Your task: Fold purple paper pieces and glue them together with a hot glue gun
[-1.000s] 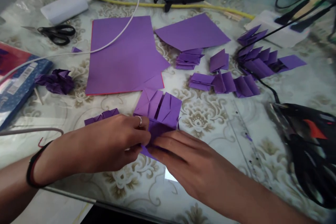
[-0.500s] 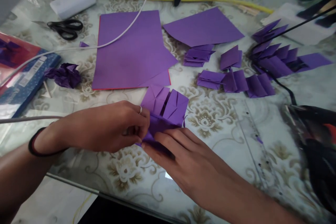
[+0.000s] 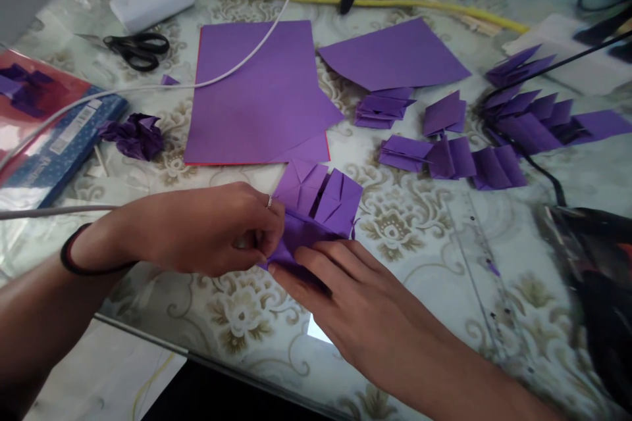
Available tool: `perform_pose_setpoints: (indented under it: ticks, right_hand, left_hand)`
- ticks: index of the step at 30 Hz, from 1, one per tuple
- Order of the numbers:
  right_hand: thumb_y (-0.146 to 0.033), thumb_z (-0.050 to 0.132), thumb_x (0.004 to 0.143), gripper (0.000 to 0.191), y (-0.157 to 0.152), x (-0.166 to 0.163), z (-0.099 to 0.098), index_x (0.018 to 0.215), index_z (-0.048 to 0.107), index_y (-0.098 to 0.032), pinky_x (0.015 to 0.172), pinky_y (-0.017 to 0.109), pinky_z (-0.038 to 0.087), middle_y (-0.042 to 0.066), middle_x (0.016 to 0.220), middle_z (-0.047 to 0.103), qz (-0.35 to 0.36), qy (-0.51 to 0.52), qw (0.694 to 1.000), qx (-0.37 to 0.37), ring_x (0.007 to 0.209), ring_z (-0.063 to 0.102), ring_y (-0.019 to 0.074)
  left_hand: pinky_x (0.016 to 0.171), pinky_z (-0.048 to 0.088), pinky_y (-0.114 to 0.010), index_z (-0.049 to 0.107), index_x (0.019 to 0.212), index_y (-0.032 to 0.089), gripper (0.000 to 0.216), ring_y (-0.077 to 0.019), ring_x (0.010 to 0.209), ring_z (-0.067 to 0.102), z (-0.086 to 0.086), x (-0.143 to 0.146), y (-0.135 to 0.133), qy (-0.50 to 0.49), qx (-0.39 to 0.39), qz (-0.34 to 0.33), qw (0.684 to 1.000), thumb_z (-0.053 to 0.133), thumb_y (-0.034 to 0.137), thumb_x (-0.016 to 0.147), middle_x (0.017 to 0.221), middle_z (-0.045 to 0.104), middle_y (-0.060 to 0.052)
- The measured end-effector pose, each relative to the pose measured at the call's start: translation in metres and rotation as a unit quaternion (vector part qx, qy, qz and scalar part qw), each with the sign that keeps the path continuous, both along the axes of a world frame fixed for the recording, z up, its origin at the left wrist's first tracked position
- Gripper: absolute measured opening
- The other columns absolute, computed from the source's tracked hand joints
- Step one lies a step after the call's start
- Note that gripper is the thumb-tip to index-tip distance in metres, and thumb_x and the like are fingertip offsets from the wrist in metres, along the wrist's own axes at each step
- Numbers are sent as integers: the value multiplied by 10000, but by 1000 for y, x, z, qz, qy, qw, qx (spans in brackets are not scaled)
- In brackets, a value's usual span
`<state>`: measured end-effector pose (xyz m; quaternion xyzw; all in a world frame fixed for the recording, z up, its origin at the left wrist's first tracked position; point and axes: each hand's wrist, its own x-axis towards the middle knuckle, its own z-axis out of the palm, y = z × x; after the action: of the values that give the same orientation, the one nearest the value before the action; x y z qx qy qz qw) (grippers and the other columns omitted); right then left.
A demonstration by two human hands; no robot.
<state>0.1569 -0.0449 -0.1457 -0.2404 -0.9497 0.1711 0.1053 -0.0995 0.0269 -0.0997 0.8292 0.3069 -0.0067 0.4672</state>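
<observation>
Left hand (image 3: 222, 230) pinching left end of folded purple paper (image 3: 309, 233), right hand (image 3: 345, 283) gripping near side; purple sheets (image 3: 251, 105) beyond left hand, folded pieces (image 3: 451, 159) beyond right

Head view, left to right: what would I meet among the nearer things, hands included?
Blue-and-red packet, crumpled purple paper, left hand, right hand, clear ruler, black tool. Left out: folded purple paper, overlapped by both hands.

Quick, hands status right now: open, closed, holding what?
Left hand: closed, pinching the folded purple paper at its left end.
Right hand: on that same paper; gripping or merely pressing, cannot tell.
</observation>
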Motion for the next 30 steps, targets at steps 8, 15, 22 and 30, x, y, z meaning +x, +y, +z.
perform_pose_setpoints:
  ticks: [8, 15, 22, 30]
  right_hand:
    - [-25, 616, 918, 596, 2, -5, 0, 1511, 611, -82, 915, 456, 458, 101, 1170, 704, -13, -7, 1000, 3, 1001, 537, 293]
    - [-68, 643, 945, 545, 4, -3, 2, 1490, 624, -74, 931, 438, 424, 82, 1171, 712, 10, -14, 1000, 18, 1029, 532, 279]
    - [-60, 546, 970, 515, -4, -4, 2, 1478, 634, -38, 1020, 483, 382, 108, 1234, 732, 13, -28, 996, 87, 1112, 526, 311]
    - [-51, 618, 908, 637, -4, -7, 0, 1544, 589, -87, 1032, 465, 361, 64, 1175, 736, 1, -38, 998, 56, 1097, 524, 293]
  left_hand:
    - [690, 475, -195, 754, 829, 189, 217, -102, 725, 667, -1, 0, 1, -9, 4, -7, 1000, 719, -25, 843, 879, 744, 33]
    - [734, 492, -215, 762, 857, 184, 182, -125, 770, 688, -5, 0, 3, -11, -7, -20, 1000, 681, 25, 896, 907, 750, 12]
    - [760, 513, -222, 747, 878, 182, 174, -137, 805, 703, -5, -3, 5, -20, -28, -27, 999, 680, 22, 874, 941, 762, 1]
    - [761, 515, -215, 744, 852, 187, 197, -137, 792, 706, -1, -3, 5, -2, -19, -34, 999, 675, 3, 844, 916, 765, 12]
